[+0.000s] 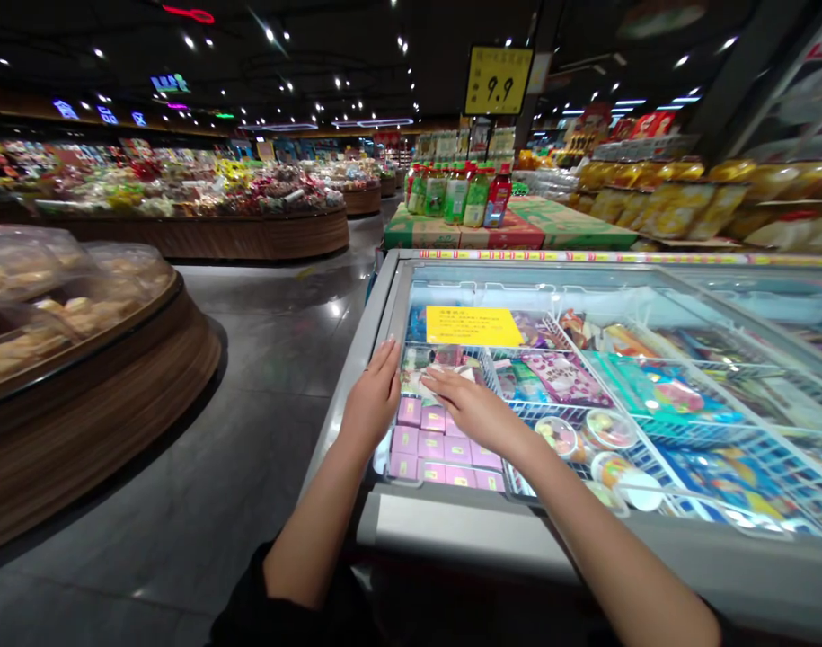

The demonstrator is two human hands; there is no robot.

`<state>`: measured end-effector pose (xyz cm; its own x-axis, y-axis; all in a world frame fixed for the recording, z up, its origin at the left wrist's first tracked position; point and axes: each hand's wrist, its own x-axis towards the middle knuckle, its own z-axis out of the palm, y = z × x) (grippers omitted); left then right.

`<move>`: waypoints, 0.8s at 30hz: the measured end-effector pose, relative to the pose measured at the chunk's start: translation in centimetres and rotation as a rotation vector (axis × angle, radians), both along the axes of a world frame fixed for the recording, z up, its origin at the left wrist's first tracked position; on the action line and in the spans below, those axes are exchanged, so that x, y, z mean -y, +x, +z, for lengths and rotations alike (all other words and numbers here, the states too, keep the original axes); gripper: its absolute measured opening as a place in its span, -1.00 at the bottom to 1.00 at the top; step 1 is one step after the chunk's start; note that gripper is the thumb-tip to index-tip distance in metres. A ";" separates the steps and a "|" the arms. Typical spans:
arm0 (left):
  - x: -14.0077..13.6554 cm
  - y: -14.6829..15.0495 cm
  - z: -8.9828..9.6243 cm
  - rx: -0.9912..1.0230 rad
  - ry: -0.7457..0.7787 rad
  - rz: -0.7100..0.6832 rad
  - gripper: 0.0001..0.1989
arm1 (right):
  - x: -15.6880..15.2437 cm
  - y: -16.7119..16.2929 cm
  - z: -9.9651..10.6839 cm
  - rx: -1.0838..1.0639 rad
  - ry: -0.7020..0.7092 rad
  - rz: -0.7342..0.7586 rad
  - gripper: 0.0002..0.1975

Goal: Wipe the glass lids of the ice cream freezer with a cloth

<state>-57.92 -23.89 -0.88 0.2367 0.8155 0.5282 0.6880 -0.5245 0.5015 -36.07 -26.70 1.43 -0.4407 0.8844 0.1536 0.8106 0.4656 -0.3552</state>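
Observation:
My left hand (372,395) lies along the left rim of a chest freezer (357,382), with its fingers stretched forward. My right hand (474,409) reaches over the freezer's glass lid (586,292), its fingers extended flat and pointing left. Something whitish shows by the right fingertips; whether it is a cloth on the glass or a package below, I cannot tell. Several pink boxes (430,444) sit in rows beneath this hand. A yellow notice (474,325) is on the glass just beyond it.
Frozen goods in white wire baskets (632,440) fill the freezer, including round tubs (611,429). Bottles (456,196) stand on cartons (572,223) behind it, below a yellow price sign (498,81). A curved wooden display (114,395) is at the left across the tiled floor (269,377).

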 end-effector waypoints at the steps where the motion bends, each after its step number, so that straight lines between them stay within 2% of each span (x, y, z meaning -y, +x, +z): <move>1: 0.0 0.1 -0.1 0.000 0.001 0.007 -0.46 | -0.5 0.6 -0.1 0.005 0.006 -0.037 -0.48; 5: 0.1 0.2 -0.1 0.009 0.008 0.014 -0.45 | -3.9 -0.2 0.2 0.041 0.029 -0.161 -0.47; 8: 0.0 -0.1 -0.1 0.011 0.005 -0.006 -0.45 | -5.7 -2.7 0.4 0.029 0.070 -0.128 -0.47; 11: 0.0 -0.4 0.1 -0.007 -0.012 -0.033 -0.46 | -5.3 -3.8 0.3 0.020 0.082 -0.060 -0.50; 15: 0.1 -0.6 0.4 -0.017 -0.036 -0.056 -0.46 | -3.3 -1.3 0.1 0.027 0.030 0.030 -0.50; 19: 0.1 -0.7 0.7 -0.008 -0.073 -0.071 -0.46 | -4.4 0.9 0.0 0.033 0.015 -0.070 -0.48; 22: 0.0 -0.8 0.7 0.004 -0.090 -0.074 -0.45 | -6.6 -0.6 -0.2 0.042 0.046 -0.162 -0.47; 24: -0.1 -0.9 0.6 0.015 -0.085 -0.069 -0.45 | -7.4 -2.3 -0.1 0.032 0.057 -0.158 -0.46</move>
<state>-58.78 -23.79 -0.23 0.2866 0.8396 0.4616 0.6435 -0.5256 0.5565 -38.36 -19.26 1.37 -0.3025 0.9333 0.1935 0.8856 0.3502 -0.3049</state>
